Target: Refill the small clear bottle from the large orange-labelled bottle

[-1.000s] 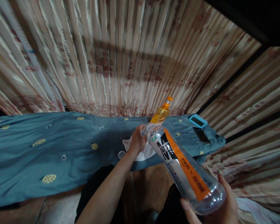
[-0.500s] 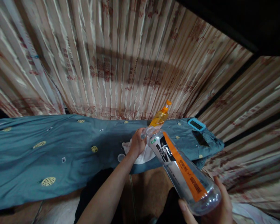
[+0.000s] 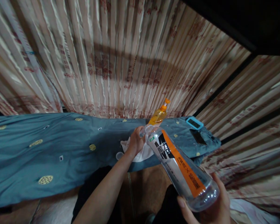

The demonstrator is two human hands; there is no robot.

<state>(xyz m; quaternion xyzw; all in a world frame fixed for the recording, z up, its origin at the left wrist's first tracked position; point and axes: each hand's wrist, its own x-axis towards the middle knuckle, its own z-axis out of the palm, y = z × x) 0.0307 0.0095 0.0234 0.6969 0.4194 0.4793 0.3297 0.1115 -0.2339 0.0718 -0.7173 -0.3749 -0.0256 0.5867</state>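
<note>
Closest in, the base of a clear plastic bottle (image 3: 177, 160) is cupped by the right hand (image 3: 212, 208), fingers wrapped around its bottom end. The bottle is held tilted, neck pointing away, with a grey and orange label; it looks pretty much empty, nothing obvious sloshing inside. Up at the neck, the left hand (image 3: 135, 142) is closed around the bottle's mouth, fingers curled together there, and a white cloth (image 3: 142, 153) is seen just under that hand. All this is held over the front edge of a bench covered in blue fabric (image 3: 60, 146). Further back, a pump bottle (image 3: 159, 114) with amber liquid is stood near a blue-cased device (image 3: 194, 123) and a dark phone (image 3: 199, 137). Striped curtains (image 3: 121, 62) are hung behind.
</note>
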